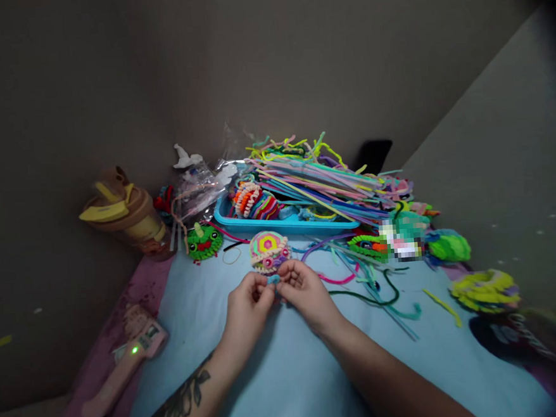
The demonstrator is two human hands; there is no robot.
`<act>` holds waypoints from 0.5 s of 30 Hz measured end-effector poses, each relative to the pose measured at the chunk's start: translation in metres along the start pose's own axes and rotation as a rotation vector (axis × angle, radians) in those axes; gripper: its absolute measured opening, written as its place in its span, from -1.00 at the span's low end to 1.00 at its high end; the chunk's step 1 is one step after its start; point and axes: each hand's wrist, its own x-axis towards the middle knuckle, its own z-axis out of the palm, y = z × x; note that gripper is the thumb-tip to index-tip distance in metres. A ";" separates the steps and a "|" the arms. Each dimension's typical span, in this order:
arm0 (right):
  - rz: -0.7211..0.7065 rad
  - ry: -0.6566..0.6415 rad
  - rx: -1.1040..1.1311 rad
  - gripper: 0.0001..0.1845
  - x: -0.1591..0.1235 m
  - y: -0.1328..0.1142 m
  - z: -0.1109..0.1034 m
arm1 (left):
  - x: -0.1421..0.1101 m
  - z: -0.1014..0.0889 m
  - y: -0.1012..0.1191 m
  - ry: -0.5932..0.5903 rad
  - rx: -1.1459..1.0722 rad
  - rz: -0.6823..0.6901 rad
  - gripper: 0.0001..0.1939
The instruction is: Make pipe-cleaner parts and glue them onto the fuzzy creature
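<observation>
Two nearly closed hands — left hand [246, 303] and right hand [307, 292] — pinch a small light-blue fuzzy piece [273, 279] at six o'clock of the round, pastel-striped pipe-cleaner figure [268, 242]. Uneven tugging could bend that piece askew; the dark-green pipe cleaner [373, 302] at four o'clock might snag the right hand.

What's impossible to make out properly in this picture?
In the head view:
Blue piece: mostly hidden by the left hand and right hand.
Blue tray: far side hidden by fuzzy stems.
Black object: lower part behind those stems.
Pixelated patch: blurs whatever it covers.
Forearms: cut off by the bottom edge.
</observation>
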 end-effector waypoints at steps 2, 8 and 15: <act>0.010 0.002 0.034 -0.77 -0.001 0.001 0.001 | -0.001 0.000 0.000 -0.005 -0.018 -0.003 -0.87; -0.034 0.018 -0.036 -0.80 -0.002 0.002 0.001 | -0.002 -0.001 0.004 0.011 -0.046 0.006 -0.86; -0.080 0.022 -0.160 -0.84 0.000 -0.004 -0.002 | -0.001 -0.002 0.006 0.023 -0.088 -0.042 -0.85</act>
